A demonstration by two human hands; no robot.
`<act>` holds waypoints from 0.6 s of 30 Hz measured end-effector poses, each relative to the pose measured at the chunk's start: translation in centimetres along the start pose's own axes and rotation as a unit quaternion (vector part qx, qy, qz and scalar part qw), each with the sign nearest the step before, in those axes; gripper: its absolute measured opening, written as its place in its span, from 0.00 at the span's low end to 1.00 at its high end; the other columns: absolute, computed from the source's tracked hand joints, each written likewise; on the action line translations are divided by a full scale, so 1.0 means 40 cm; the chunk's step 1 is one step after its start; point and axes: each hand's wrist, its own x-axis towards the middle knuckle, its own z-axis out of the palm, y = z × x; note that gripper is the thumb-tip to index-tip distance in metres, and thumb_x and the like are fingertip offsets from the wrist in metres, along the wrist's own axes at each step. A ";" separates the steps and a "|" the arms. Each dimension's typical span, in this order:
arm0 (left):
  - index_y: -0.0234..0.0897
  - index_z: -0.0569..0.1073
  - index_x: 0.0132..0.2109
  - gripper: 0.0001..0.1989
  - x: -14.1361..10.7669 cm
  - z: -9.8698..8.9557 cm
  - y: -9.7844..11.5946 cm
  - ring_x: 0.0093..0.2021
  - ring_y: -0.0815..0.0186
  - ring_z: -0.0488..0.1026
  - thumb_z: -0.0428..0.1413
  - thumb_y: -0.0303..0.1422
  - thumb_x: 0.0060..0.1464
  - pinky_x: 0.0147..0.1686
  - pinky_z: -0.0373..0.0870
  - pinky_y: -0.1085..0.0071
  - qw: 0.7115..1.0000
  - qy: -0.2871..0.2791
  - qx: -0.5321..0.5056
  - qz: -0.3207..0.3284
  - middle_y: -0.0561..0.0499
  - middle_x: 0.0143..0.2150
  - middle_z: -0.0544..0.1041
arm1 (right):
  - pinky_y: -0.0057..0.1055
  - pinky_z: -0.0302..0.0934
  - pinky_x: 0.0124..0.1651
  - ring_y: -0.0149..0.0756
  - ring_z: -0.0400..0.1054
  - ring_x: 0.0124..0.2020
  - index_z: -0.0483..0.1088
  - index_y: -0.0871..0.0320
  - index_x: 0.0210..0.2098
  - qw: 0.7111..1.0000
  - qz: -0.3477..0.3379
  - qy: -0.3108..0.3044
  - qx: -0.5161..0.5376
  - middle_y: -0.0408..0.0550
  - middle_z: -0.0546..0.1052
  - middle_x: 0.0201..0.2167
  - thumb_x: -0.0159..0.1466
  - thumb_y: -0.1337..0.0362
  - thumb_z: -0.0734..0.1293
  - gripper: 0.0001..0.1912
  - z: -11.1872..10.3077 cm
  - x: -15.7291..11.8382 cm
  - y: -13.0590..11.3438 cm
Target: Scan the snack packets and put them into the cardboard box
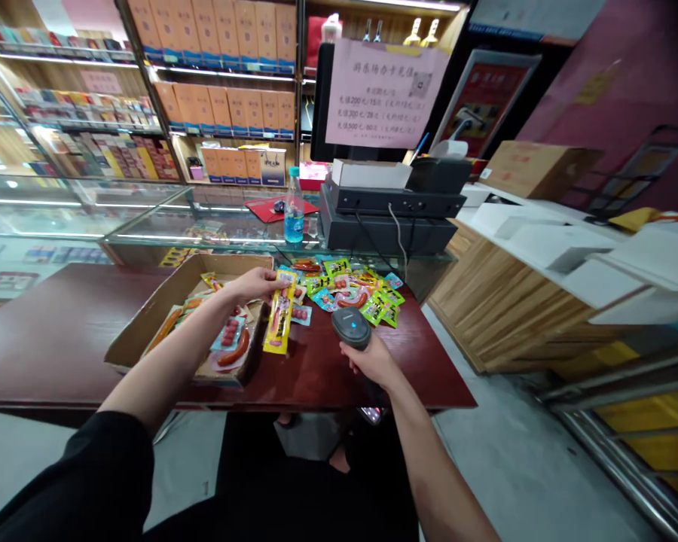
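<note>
Hold the yellow packet [279, 316] as shown: the left hand [258, 284] pinches its upper end between thumb and fingers, so that the printed face hangs uncovered, slightly tilted, just beside the right wall of the cardboard tray [237, 263]; whether its lower end touches the table [45, 324] cannot be told. The right hand [376, 357] is wrapped around the handle of the scanner [351, 325]; the trigger finger is not clear enough to judge. The step in hand appears to be reading the packet's code. For a sound read, keep the film taut and flat, turn the code side squarely to the scanner window, and keep fingertips off the code, whose position cannot be made out here. The scanner and packet stand apart; aim at the packet alone, since the loose pile [344, 290] behind the scanner could give a stray read. Count: one packet in the left hand, one scanner, one tray, and one bottle [294, 214] with blue contents on the glass case. The pile includes at least four green packets; overlap prevents a full count. In the tray, at least two sausage packs show; the left forearm hides part of the contents.
</note>
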 end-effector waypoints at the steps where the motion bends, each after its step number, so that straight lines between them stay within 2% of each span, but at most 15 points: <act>1: 0.32 0.79 0.32 0.23 -0.018 -0.019 -0.003 0.27 0.68 0.71 0.68 0.48 0.35 0.24 0.67 0.76 1.000 0.002 0.006 -0.009 0.49 0.29 0.78 | 0.23 0.57 0.16 0.29 0.64 0.12 0.69 0.59 0.28 1.000 -0.002 -0.005 -0.002 0.42 0.71 0.14 0.58 0.56 0.67 0.12 0.004 0.005 -0.004; 4: 0.33 0.78 0.34 0.24 -0.070 -0.051 -0.025 0.26 0.69 0.71 0.66 0.50 0.36 0.24 0.66 0.77 0.998 -0.013 0.053 -0.033 0.50 0.29 0.77 | 0.23 0.58 0.16 0.30 0.65 0.12 0.69 0.59 0.28 1.000 -0.012 -0.018 0.000 0.43 0.72 0.14 0.57 0.56 0.67 0.12 0.018 0.018 -0.018; 7: 0.34 0.78 0.34 0.24 -0.102 -0.041 -0.045 0.24 0.69 0.70 0.64 0.51 0.39 0.25 0.66 0.76 0.990 -0.036 0.128 -0.043 0.53 0.26 0.75 | 0.24 0.58 0.16 0.30 0.65 0.13 0.69 0.59 0.28 0.999 -0.021 -0.032 0.007 0.44 0.73 0.15 0.56 0.55 0.68 0.12 0.033 0.025 -0.027; 9: 0.34 0.78 0.34 0.23 -0.107 -0.026 -0.047 0.24 0.68 0.70 0.62 0.51 0.42 0.26 0.66 0.75 0.978 -0.025 0.202 -0.038 0.53 0.24 0.74 | 0.24 0.59 0.16 0.31 0.65 0.13 0.69 0.59 0.28 0.999 -0.023 -0.040 0.012 0.43 0.73 0.15 0.56 0.55 0.68 0.13 0.038 0.027 -0.030; 11: 0.35 0.78 0.36 0.20 -0.099 -0.012 -0.037 0.26 0.66 0.72 0.61 0.48 0.44 0.28 0.66 0.74 0.952 0.036 0.305 0.000 0.51 0.26 0.76 | 0.24 0.59 0.16 0.31 0.65 0.13 0.69 0.59 0.28 0.999 -0.023 -0.041 0.016 0.43 0.73 0.15 0.56 0.54 0.68 0.13 0.038 0.027 -0.029; 14: 0.37 0.79 0.42 0.17 -0.068 0.010 -0.009 0.33 0.63 0.75 0.59 0.43 0.48 0.34 0.66 0.73 0.893 0.130 0.424 0.075 0.48 0.34 0.79 | 0.25 0.59 0.16 0.31 0.65 0.13 0.69 0.59 0.28 0.999 -0.022 -0.026 0.025 0.44 0.73 0.16 0.56 0.55 0.68 0.13 0.029 0.023 -0.028; 16: 0.37 0.79 0.43 0.16 -0.034 0.036 0.009 0.35 0.63 0.75 0.57 0.41 0.51 0.35 0.66 0.73 0.880 0.123 0.447 0.097 0.47 0.36 0.80 | 0.25 0.59 0.16 0.31 0.65 0.13 0.68 0.59 0.28 0.999 -0.017 -0.015 0.030 0.44 0.73 0.16 0.55 0.55 0.68 0.13 0.016 0.016 -0.029; 18: 0.37 0.80 0.43 0.15 0.010 0.075 0.021 0.35 0.63 0.75 0.56 0.40 0.52 0.34 0.66 0.74 0.882 0.084 0.450 0.107 0.47 0.35 0.80 | 0.24 0.59 0.16 0.31 0.65 0.13 0.68 0.59 0.28 0.999 -0.007 -0.005 0.031 0.42 0.72 0.15 0.55 0.56 0.68 0.12 -0.002 0.006 -0.033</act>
